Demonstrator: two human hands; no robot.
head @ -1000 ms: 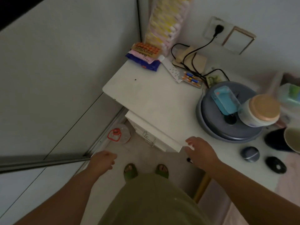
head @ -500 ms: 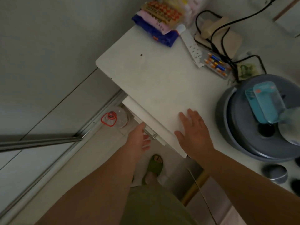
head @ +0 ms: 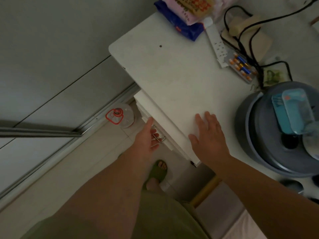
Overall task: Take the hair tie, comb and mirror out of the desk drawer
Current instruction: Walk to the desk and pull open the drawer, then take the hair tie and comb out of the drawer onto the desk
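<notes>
Right under the front edge of the white desk [head: 172, 69], the desk drawer [head: 165, 144] shows only as a stack of white front edges, with the desktop overhanging it; its inside is hidden, so the hair tie, comb and mirror cannot be seen. A metal bail handle [head: 159, 139] hangs on the drawer front. The left hand [head: 146, 137] reaches up to it from below, fingers curled around the handle's wire and the thumb stretched up along the drawer edge; how tight the grip is cannot be told. The right hand [head: 208, 135] lies flat on the desktop near its front edge, palm down, fingers spread and holding nothing, just beside the left hand with the desk edge between them.

Further back on the desk, a white power strip [head: 215, 42] runs toward the far side, with black cables [head: 250, 37] looping over it and a blister pack of orange and blue capsules [head: 241, 66] at its near end. A blue packet [head: 181, 26] with a pink packet [head: 188, 9] on top sits at the far left corner. At the right, a round grey appliance [head: 269, 135] carries a translucent teal case [head: 291, 109] on its lid.

On the floor left of the drawer stands a clear plastic jug with a red handle [head: 119, 116], near a metal sliding-door track [head: 51, 131]. Below the hands, a foot in a green sandal [head: 159, 171] rests on the pale tiles, and olive-green clothing [head: 155, 216] fills the bottom of the view.
</notes>
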